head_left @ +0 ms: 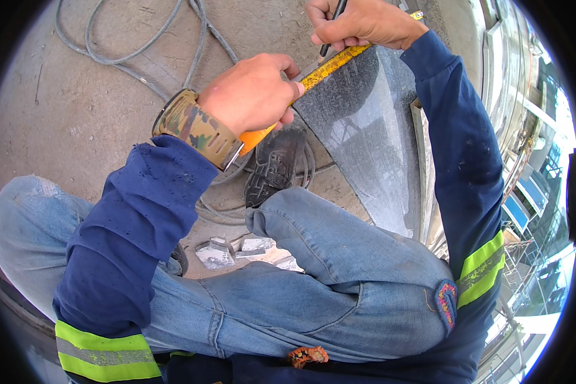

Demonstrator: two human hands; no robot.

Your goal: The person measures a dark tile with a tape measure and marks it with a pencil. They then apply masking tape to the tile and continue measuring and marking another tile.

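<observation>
My left hand (pixel 253 89) is closed around a tape measure, whose orange case (pixel 257 137) shows below the palm. From it the yellow blade (pixel 334 67) runs out to the upper right, along the edge of a grey stone slab (pixel 365 121). Between the fingers of my right hand (pixel 368 24) is a dark pencil (pixel 325 50), its point down close beside the blade near the slab's edge. The right hand's lower fingers touch the blade, and its end (pixel 417 15) sticks out past that wrist.
A grey cable (pixel 118 61) loops over the concrete floor (pixel 32 121) at far left, with more coils around my dark shoe (pixel 276 160). Broken stone pieces (pixel 216 253) lie below my bent leg. Along the slab's right side stands a narrow board (pixel 424 166); scaffolding-like framework lies beyond.
</observation>
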